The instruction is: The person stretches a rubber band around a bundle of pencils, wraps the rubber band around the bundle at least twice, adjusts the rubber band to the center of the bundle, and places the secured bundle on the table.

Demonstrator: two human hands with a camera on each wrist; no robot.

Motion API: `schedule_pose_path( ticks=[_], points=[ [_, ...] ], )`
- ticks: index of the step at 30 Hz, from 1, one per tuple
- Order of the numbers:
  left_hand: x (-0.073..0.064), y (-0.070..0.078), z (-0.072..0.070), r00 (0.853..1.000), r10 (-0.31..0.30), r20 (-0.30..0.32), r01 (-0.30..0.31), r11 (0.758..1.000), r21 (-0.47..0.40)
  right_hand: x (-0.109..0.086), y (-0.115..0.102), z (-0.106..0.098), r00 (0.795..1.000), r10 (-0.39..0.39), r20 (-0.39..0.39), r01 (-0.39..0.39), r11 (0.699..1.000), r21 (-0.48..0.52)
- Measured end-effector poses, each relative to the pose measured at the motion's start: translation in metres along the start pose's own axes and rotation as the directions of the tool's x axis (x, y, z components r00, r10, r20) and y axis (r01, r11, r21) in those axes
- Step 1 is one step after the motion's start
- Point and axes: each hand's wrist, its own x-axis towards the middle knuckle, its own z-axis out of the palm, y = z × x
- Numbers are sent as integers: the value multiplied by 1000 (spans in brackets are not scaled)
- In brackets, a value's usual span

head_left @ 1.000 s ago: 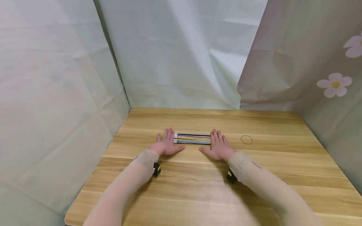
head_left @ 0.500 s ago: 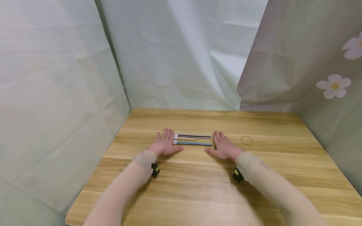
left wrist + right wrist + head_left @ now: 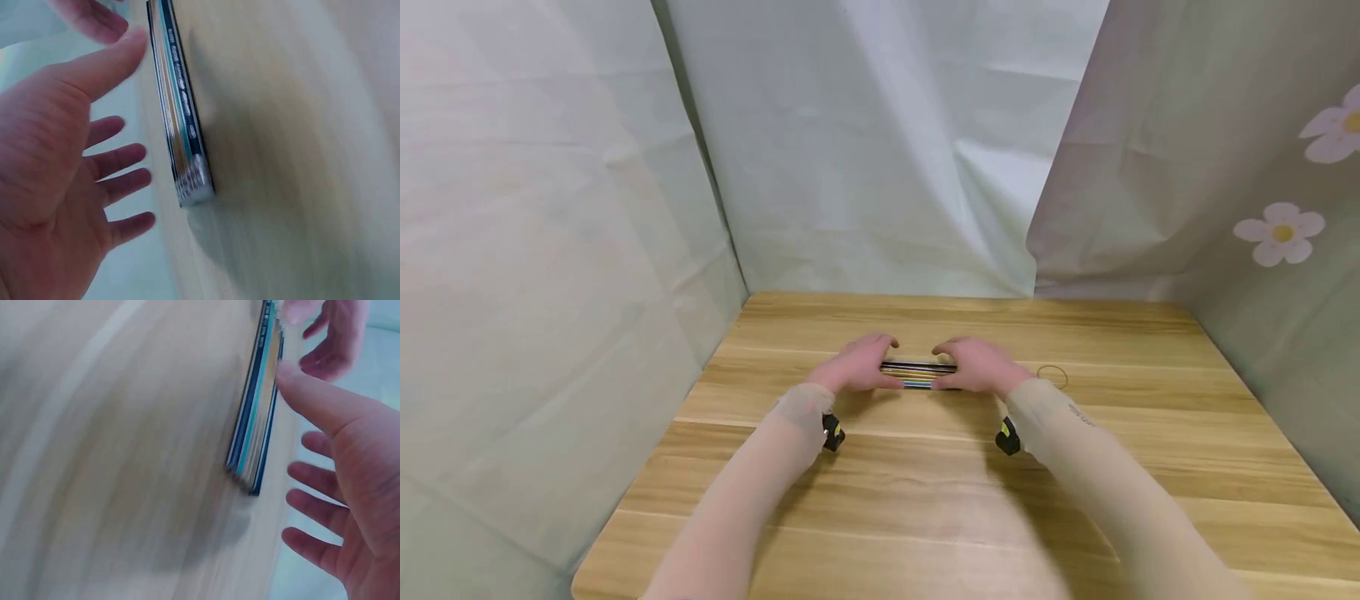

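Several pencils (image 3: pixel 919 376) lie side by side in a flat row on the wooden table, black, yellow and blue among their colours. Silver ferrules and pale eraser ends (image 3: pixel 195 181) show at their left end in the left wrist view. My left hand (image 3: pixel 859 365) arches over that end, thumb and fingers spread apart with a gap between. Over the opposite end is my right hand (image 3: pixel 977 365), its fingers (image 3: pixel 315 506) loosely bent and parted. Both wrist views show the hands just above the pencils, gripping nothing. In the head view the hands hide both pencil ends.
A thin rubber band (image 3: pixel 1052 377) lies on the table (image 3: pixel 910 500) right of the right hand, partly behind the wrist. Pale hanging sheets (image 3: pixel 865 167) enclose the table at the back and both sides.
Both hands lay flat at the pencils' two ends; the right slid slightly outward. Now they have lifted, moved inward over the row, and their fingers have bent. The pencils stay on the table.
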Motion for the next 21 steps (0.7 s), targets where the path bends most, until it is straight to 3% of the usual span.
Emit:
schedule_pose_path(
  ticks=[8, 21],
  points=[
    [13, 7, 5, 996, -43, 76, 38, 998, 57, 22, -15, 12, 997, -46, 57, 46, 999, 11],
    [24, 10, 11, 997, -73, 16, 72, 996, 52, 32, -16, 16, 998, 55, 26, -55, 998, -12]
  ],
)
